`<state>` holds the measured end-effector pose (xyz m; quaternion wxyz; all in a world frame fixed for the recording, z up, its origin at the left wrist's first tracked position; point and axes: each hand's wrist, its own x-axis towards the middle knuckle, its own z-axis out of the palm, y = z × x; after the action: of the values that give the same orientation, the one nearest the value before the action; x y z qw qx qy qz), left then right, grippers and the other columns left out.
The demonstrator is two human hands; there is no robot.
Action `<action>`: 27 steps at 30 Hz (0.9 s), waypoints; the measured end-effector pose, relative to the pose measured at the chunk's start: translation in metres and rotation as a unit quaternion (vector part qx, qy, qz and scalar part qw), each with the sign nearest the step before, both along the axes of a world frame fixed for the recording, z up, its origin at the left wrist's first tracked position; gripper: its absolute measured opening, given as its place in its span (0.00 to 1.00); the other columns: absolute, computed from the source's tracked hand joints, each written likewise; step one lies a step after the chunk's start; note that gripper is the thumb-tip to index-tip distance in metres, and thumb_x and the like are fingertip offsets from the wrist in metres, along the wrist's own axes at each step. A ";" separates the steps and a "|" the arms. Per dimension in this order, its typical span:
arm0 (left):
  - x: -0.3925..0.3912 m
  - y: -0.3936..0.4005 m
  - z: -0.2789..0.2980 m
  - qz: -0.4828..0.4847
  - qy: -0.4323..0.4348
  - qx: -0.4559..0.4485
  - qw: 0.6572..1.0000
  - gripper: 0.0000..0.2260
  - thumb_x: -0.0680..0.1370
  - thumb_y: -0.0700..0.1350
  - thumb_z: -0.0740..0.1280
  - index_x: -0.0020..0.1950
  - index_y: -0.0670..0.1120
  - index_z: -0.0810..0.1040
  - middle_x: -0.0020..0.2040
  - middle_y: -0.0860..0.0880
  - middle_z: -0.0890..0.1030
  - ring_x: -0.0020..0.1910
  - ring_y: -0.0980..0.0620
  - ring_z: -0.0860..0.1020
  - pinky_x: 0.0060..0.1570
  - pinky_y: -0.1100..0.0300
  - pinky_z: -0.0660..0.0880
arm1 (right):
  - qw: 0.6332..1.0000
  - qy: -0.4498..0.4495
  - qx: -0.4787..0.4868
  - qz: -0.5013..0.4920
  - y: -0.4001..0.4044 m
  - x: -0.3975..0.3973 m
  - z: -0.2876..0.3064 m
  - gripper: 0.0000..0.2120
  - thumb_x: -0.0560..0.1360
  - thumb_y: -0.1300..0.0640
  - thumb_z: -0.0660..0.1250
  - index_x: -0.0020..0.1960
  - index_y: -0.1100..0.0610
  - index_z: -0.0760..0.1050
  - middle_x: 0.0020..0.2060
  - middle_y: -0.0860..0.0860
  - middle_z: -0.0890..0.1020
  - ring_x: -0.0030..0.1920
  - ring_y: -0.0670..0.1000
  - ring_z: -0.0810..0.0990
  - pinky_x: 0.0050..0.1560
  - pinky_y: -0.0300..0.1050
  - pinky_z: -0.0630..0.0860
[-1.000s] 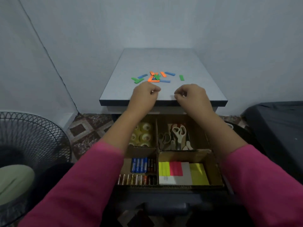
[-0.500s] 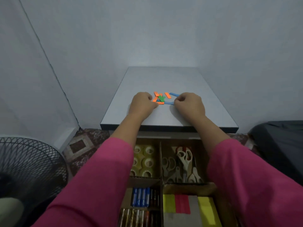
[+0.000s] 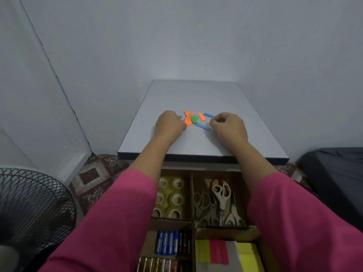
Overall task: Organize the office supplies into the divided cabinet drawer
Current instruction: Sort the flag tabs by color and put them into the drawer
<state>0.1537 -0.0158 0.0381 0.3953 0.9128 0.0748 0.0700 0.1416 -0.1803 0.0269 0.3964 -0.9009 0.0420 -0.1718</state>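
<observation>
Hands closed in, strips (image 3: 198, 119) bunched (some hidden)

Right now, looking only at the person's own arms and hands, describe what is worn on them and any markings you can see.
Both arms wear loose bright pink sleeves, plain with no pattern or print, the left sleeve and right sleeve pushed up so the forearms are bare. The left hand and right hand are bare: no gloves, and no rings, watch or bracelets show from this view.
</observation>
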 end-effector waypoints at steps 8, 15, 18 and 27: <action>-0.009 0.002 0.008 -0.003 0.025 -0.087 0.996 0.08 0.74 0.41 0.71 0.49 0.37 0.80 0.41 0.42 0.77 0.40 0.46 0.75 0.46 0.51 0.78 | 0.999 -0.032 0.009 -0.006 0.000 0.002 -0.002 0.09 0.77 0.54 0.63 0.52 0.53 0.81 0.48 0.48 0.81 0.46 0.46 0.76 0.44 0.40 0.73; -0.017 -0.002 0.014 -0.050 0.096 -0.026 0.994 0.14 0.73 0.42 0.73 0.55 0.37 0.79 0.52 0.38 0.80 0.52 0.43 0.79 0.53 0.53 0.77 | 0.992 -0.028 -0.124 0.023 0.007 0.018 0.000 0.11 0.77 0.55 0.62 0.53 0.52 0.82 0.50 0.50 0.82 0.48 0.50 0.78 0.43 0.42 0.72; -0.011 -0.001 0.016 -0.054 0.096 -0.015 0.994 0.13 0.73 0.41 0.73 0.54 0.37 0.80 0.51 0.39 0.81 0.51 0.44 0.79 0.52 0.53 0.77 | 0.989 -0.025 -0.139 0.034 0.009 0.031 -0.001 0.11 0.76 0.54 0.63 0.52 0.51 0.82 0.49 0.51 0.81 0.49 0.51 0.78 0.44 0.43 0.73; 0.043 -0.006 0.024 -0.014 -0.003 0.068 0.998 0.11 0.76 0.45 0.68 0.38 0.40 0.73 0.38 0.46 0.76 0.43 0.45 0.75 0.39 0.57 0.69 | 0.984 -0.025 -0.176 0.004 0.010 0.045 -0.001 0.11 0.73 0.48 0.66 0.48 0.54 0.83 0.46 0.53 0.78 0.48 0.54 0.76 0.44 0.47 0.75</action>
<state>0.1966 -0.0214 0.0625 0.3334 0.9383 0.0560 0.0727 0.1869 -0.1705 0.0258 0.2335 -0.9521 -0.0028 -0.1976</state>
